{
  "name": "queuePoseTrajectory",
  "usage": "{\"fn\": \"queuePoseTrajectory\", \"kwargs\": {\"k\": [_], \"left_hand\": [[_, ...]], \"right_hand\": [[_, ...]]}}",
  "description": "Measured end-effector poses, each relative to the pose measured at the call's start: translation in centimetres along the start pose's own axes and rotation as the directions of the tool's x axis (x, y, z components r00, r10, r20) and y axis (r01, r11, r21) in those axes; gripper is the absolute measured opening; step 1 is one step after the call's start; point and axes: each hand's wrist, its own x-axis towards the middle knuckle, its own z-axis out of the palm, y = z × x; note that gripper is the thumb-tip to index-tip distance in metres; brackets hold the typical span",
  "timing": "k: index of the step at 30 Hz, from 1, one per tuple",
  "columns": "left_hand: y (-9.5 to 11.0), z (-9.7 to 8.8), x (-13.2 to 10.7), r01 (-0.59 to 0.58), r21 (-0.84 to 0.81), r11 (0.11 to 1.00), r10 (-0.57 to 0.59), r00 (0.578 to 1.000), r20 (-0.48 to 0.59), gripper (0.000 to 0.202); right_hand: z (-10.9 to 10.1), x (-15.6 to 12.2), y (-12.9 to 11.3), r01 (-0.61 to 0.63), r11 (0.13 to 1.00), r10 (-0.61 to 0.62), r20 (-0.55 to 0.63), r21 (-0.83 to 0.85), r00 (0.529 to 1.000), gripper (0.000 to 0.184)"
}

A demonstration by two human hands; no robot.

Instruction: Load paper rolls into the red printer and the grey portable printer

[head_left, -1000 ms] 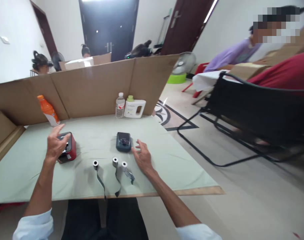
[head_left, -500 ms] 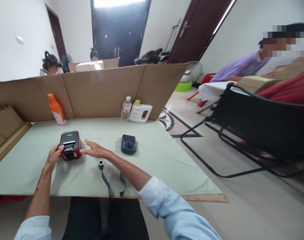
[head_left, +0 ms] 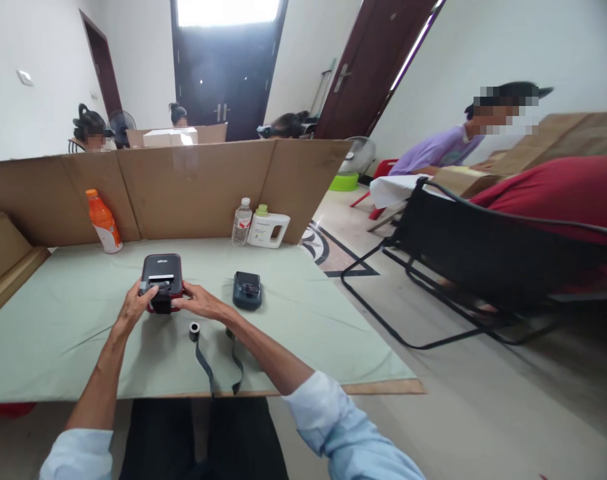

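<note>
Between my two hands is a black label printer with red sides, in the left half of the table. My left hand grips its left side, thumb over the front near the slot. My right hand holds its right side at the lower corner. A dark strip hangs at the printer's front. To the right lies a smaller dark blue device, apart from both hands. Nearer to me, a small roll stands with a dark ribbon running to the table edge. Another dark strip lies beside it.
A cardboard screen runs along the table's back. Before it stand an orange bottle, a clear water bottle and a white jug. Cardboard lies at the left. A black folding chair and other people are to the right.
My right hand has come onto the printer's right side. The printer has moved right and turned to face me more squarely, with both hands on it. The view has shifted slightly.
</note>
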Motion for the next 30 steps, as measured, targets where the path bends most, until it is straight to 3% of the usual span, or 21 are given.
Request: {"fn": "queuePoseTrajectory", "kwargs": {"k": [5,10,14,21,26,30], "left_hand": [[0.1,6.7,1.6,-0.02,-0.081,0.997,0.035,0.982,0.185,0.075],[-0.9,9.6,1.8,0.002,-0.073,0.997,0.016,0.97,0.244,0.081],[-0.6,9.4,1.4,-0.004,-0.054,0.999,0.019,0.96,0.28,0.084],[-0.7,7.4,1.4,-0.063,-0.078,0.995,0.089,0.911,0.402,0.088],[-2.3,6.1,1.9,-0.09,-0.092,0.992,0.119,0.913,0.39,0.085],[-3.2,5.6,2.1,-0.174,0.011,0.985,0.16,0.928,0.337,0.075]], "right_hand": [[-5.4,-4.1,0.1,-0.044,0.998,0.04,-0.077,-0.041,0.996,0.053],[-7.4,-6.2,1.5,-0.04,0.998,0.036,-0.077,-0.048,0.996,0.055],[-7.4,-6.6,2.2,-0.05,0.994,0.041,-0.094,-0.092,0.995,0.056],[-6.7,-7.1,2.3,-0.053,0.991,0.03,-0.178,-0.126,0.984,0.059],[-6.6,-7.3,2.4,-0.052,0.987,0.017,-0.221,-0.152,0.975,0.064],[-6.8,-7.3,3.0,-0.058,0.971,-0.004,-0.258,-0.232,0.966,0.068]]}}
